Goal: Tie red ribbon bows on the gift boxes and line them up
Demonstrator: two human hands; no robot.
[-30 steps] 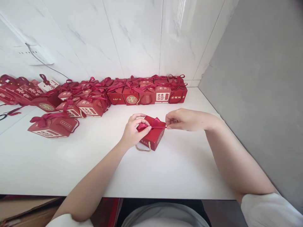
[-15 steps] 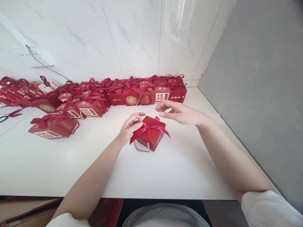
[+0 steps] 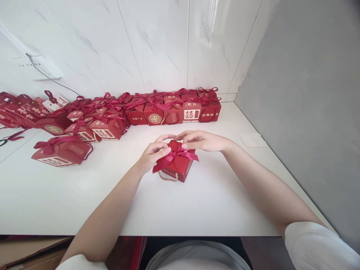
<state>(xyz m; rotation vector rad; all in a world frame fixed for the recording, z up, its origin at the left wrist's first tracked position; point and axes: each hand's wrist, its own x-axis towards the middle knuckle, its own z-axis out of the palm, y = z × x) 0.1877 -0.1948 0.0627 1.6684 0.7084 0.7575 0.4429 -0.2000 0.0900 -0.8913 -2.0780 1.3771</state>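
Note:
A red gift box (image 3: 184,165) stands on the white table, its lid tied with a shiny crimson ribbon bow (image 3: 176,153). A twisted gold cord handle (image 3: 168,177) hangs at the box's near left side. My left hand (image 3: 153,152) is at the box's left, thumb and forefinger closed on the bow's left part. From the right, my right hand (image 3: 201,141) reaches over the back corner; its thumb lies at the bow's right loop and its fingers curl behind. The lid's back edge is partly hidden by my fingers.
Several finished red boxes (image 3: 173,112) with bows line the tiled wall. Another box (image 3: 60,152) stands apart at the left. Red bags (image 3: 21,110) and part of black scissors (image 3: 3,142) are at the far left. A grey panel (image 3: 306,93) borders the right side.
My right hand has come down and left from above the box onto its bow. My left hand stays at the bow's left side, and the box has barely shifted.

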